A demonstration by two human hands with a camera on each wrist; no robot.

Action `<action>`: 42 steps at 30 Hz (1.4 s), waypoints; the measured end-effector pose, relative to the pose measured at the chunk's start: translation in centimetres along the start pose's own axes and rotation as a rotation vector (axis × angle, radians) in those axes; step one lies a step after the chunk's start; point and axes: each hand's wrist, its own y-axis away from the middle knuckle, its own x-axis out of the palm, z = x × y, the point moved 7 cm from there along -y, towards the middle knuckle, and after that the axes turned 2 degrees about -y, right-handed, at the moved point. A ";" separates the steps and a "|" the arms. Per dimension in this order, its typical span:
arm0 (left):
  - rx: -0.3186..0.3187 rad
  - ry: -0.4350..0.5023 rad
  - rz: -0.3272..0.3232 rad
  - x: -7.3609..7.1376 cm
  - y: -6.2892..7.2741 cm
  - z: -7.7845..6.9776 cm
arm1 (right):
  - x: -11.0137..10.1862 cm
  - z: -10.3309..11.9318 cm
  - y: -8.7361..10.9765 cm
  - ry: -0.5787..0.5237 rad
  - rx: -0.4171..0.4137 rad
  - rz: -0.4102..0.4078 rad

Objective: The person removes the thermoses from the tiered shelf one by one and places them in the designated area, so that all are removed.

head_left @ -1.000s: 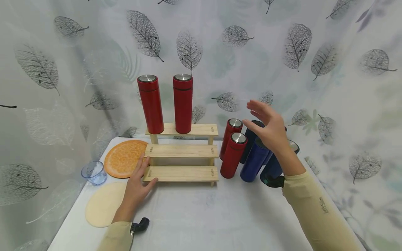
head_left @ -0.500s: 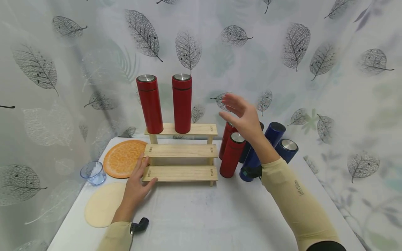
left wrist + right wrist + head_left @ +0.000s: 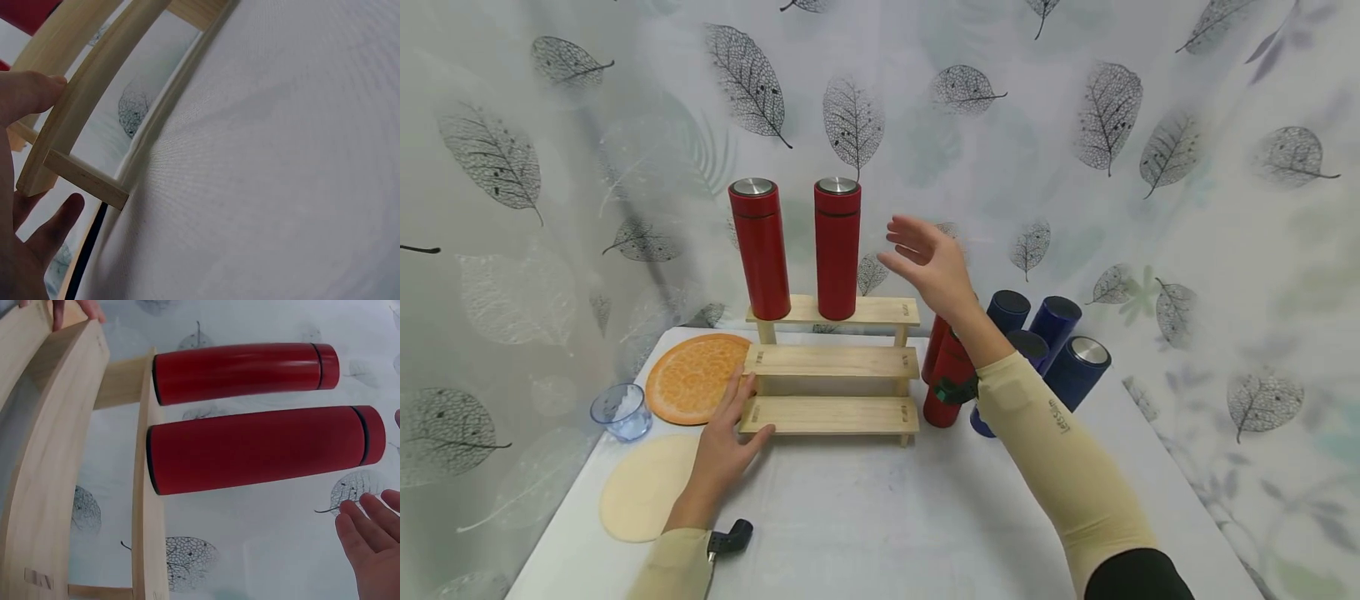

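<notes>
A three-tier wooden rack (image 3: 831,361) stands on the white table, with two red thermos bottles (image 3: 760,250) upright on its top shelf. Its two lower shelves are bare. My left hand (image 3: 722,446) rests at the rack's left end, fingers spread and fairly straight along its side. The left wrist view has the thumb (image 3: 31,94) touching a shelf edge. Raised in the air, my right hand (image 3: 928,262) is just right of the top shelf with loosely bent fingers and nothing held. In the right wrist view its fingers (image 3: 369,525) are apart from the nearer red thermos (image 3: 262,450).
Behind my right forearm stand more red thermoses (image 3: 951,367) and several blue thermoses (image 3: 1077,372). On the left lie an orange round board (image 3: 696,379) and a pale round board (image 3: 647,492), beside a blue glass (image 3: 623,412). A leaf-print curtain (image 3: 1037,150) hangs behind the table.
My right hand has moved left and slightly up, from above the blue thermoses to near the rack's top shelf. The left hand and the two thermoses on the rack stay put.
</notes>
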 end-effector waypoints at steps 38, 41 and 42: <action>-0.026 -0.009 0.016 0.3 0.2 0.3 | 6.4 -5.5 -3.9 -0.012 0.173 0.029; -0.023 -0.011 0.012 0.2 0.1 0.1 | 6.4 -5.8 -3.9 -0.005 0.180 0.023; -0.021 -0.012 0.011 0.2 0.1 0.1 | 6.4 -5.9 -3.9 -0.003 0.182 0.021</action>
